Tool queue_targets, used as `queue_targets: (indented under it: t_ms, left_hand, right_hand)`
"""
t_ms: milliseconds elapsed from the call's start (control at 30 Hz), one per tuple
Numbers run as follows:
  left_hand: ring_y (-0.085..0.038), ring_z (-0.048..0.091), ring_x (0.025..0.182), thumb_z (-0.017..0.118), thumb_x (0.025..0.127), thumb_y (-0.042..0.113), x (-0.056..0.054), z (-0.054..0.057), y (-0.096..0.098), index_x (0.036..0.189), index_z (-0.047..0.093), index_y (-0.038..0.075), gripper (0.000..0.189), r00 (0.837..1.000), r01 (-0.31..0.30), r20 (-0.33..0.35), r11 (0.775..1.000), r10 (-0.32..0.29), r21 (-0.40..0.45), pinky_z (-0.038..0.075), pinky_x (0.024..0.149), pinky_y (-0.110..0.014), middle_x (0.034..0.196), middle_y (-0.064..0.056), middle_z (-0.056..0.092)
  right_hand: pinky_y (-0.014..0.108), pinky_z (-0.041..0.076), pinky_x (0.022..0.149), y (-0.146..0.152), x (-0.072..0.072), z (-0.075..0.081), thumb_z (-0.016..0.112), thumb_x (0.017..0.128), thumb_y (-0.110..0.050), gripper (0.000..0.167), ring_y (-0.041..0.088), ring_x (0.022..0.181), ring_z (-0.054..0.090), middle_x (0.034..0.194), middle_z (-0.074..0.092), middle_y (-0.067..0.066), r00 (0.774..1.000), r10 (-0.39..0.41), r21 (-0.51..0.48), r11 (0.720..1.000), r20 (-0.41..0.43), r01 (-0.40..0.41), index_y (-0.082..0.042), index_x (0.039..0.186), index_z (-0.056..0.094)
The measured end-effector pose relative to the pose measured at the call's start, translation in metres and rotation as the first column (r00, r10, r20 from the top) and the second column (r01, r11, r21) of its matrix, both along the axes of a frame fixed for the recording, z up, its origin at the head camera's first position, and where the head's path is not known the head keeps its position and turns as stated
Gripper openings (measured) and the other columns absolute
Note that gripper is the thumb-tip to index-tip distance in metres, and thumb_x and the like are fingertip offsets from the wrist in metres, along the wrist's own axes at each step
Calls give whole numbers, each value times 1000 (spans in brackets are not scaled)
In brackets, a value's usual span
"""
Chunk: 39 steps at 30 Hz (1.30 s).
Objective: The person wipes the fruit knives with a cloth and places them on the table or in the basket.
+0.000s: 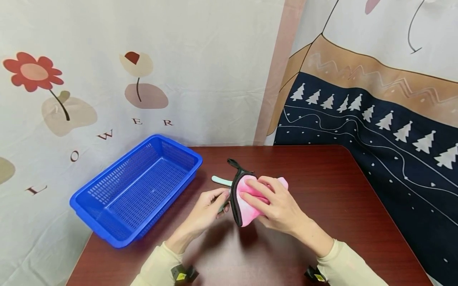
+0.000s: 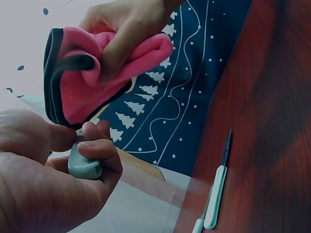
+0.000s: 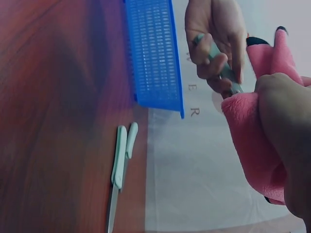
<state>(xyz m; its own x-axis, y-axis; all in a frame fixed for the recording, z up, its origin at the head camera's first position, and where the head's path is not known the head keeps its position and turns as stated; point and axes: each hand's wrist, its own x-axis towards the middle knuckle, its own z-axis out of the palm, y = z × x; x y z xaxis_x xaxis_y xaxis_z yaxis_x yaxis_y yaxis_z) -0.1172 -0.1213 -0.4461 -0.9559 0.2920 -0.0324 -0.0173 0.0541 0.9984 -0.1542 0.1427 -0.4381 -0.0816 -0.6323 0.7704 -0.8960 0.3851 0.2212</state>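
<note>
My left hand (image 1: pixel 204 208) grips the mint-green handle (image 2: pixel 85 165) of a utensil, its fingers curled round it. In the right wrist view, a grey metal part runs from that handle toward a pink cloth (image 3: pixel 243 131); the far end is hidden, so I cannot tell the utensil's kind. My right hand (image 1: pixel 277 206) holds the bunched cloth, which has a black border and a hanging loop, fingers pressed into its folds. Both hands are raised over the table. Below lies a knife (image 3: pixel 119 155) with a mint-green handle, beside a second mint-green handle (image 3: pixel 131 140).
A blue plastic basket (image 1: pixel 137 234) with perforated sides stands at the table's left. The dark reddish-brown table (image 1: pixel 322 178) reaches a printed cloth backdrop (image 1: pixel 222 79) behind. A navy part with white trees (image 1: pixel 340 119) hangs along the right.
</note>
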Motion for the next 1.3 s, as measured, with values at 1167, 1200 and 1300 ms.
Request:
queue_targets:
  t_ms: [1167, 1200, 1300]
  left_hand:
    - [-5, 46, 67, 51, 122, 22, 3, 6, -2, 121, 76, -6, 38, 999, -8, 30, 998, 10, -59, 38, 58, -16, 83, 0, 60]
    - [-5, 46, 67, 51, 122, 23, 3, 6, -2, 120, 76, -7, 39, 1000, -9, 28, 998, 11, -66, 38, 58, -16, 82, 0, 59]
    - [-5, 46, 66, 51, 121, 23, 3, 7, -2, 117, 76, -7, 39, 1000, -13, 26, 997, 15, -72, 37, 58, -16, 81, -1, 57]
  right_hand:
    - [52, 59, 103, 13, -9, 2, 67, 104, -22, 39, 42, 120, 65, 147, 73, 15, 977, -209, 133, 970, 41, 202, -13, 140, 77]
    - [52, 59, 103, 14, -9, 2, 71, 101, -21, 41, 43, 121, 66, 147, 74, 15, 976, -215, 133, 969, 45, 208, -13, 141, 77]
    - [53, 59, 104, 17, -11, 4, 82, 90, -18, 51, 43, 121, 65, 147, 74, 16, 970, -239, 135, 964, 49, 231, -14, 141, 77]
